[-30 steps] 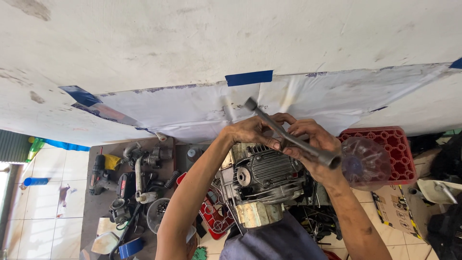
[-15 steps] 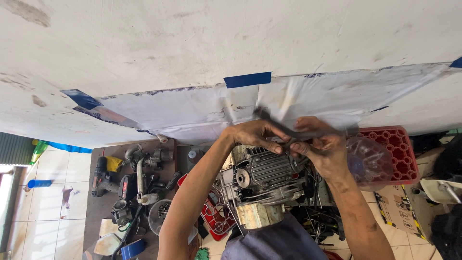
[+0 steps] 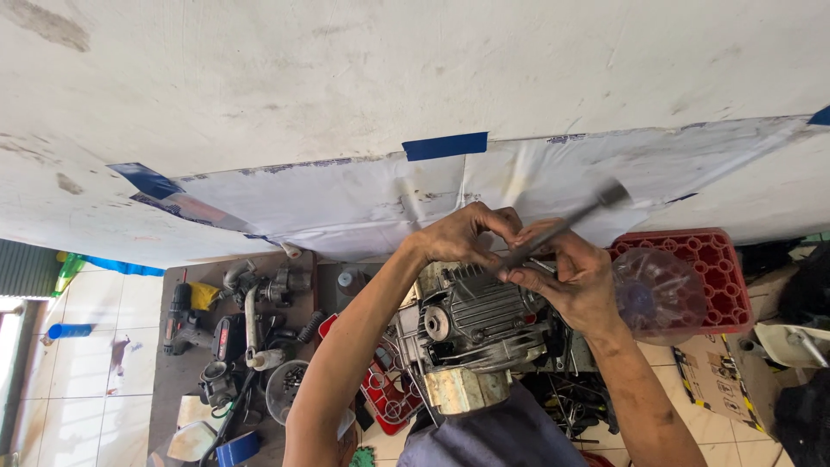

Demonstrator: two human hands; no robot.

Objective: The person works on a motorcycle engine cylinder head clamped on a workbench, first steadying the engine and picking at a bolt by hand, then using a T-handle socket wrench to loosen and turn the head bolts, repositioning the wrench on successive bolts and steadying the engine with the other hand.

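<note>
Up close, both hands work over a small engine [image 3: 471, 333] w/ a finned cylinder, sitting just in front of the person. Right hand [image 3: 575, 281] has its fingers wrapped tight round a long metal tool [image 3: 558, 229], prob. a T-handle wrench; shaft slants up-right, tip blurred. Left hand [image 3: 462, 235] pinches the tool's lower end, fingers narrow, just above the engine fins. Clear plastic bottle [image 3: 657, 294] sits beside the right hand, in front of a red crate [image 3: 713, 268]. Dark work mat [image 3: 186, 380] at left carries engine parts & a cordless drill [image 3: 179, 318]. White sheet [image 3: 346, 203] taped w/ blue tape [image 3: 445, 145] lies behind.
</note>
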